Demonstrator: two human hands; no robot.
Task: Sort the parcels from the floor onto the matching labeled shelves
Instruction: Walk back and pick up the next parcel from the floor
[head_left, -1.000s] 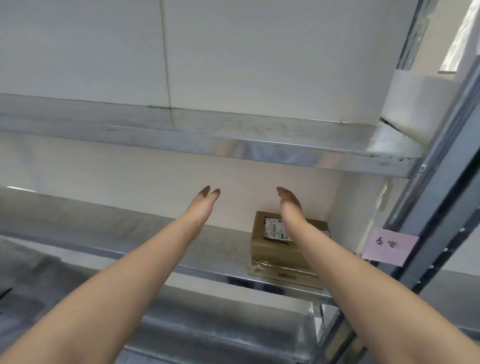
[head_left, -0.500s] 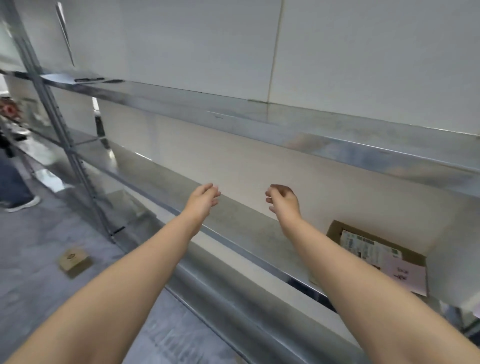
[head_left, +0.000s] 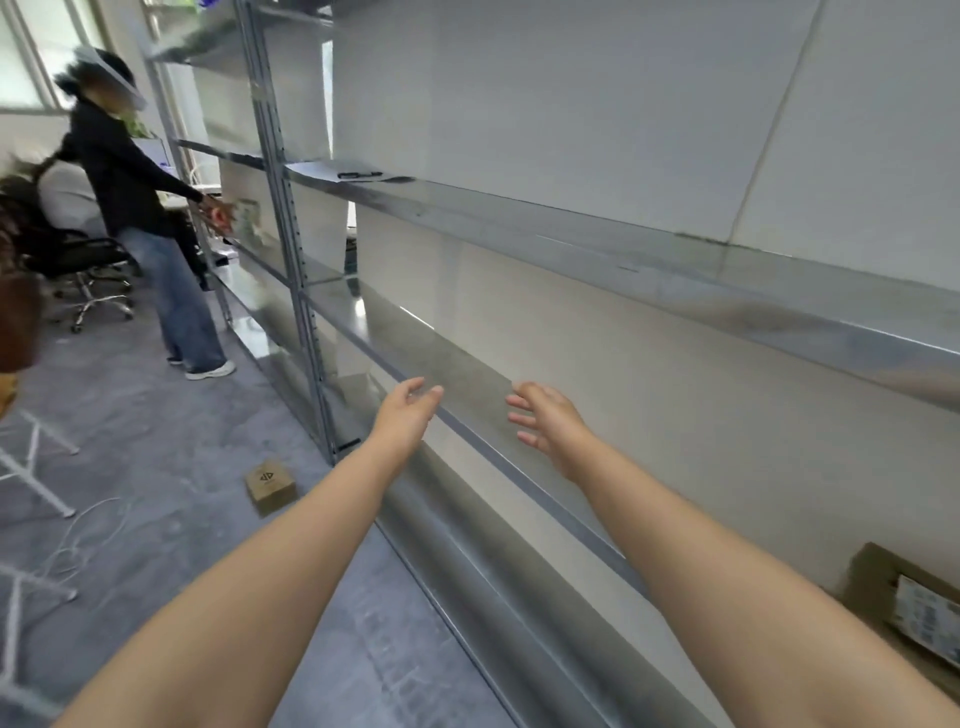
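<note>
My left hand (head_left: 408, 415) and my right hand (head_left: 548, 423) are stretched out in front of the middle metal shelf (head_left: 457, 379), both empty with fingers apart. A small brown parcel (head_left: 270, 486) with a dark logo lies on the grey floor, below and left of my left hand. A larger cardboard parcel (head_left: 883, 592) with a white label rests on the middle shelf at the far right edge, behind my right forearm.
A long metal rack with an upper shelf (head_left: 675, 270) runs along the white wall. Another person (head_left: 140, 208) stands at the rack's far left end. An office chair (head_left: 88, 280) is behind them. White cables and white frame legs (head_left: 36, 467) lie on the floor at left.
The view has swung left along the rack, so the shelved parcel slid to the right edge. The floor parcel and the other person came into sight. Both hands stay empty, fingers spreading.
</note>
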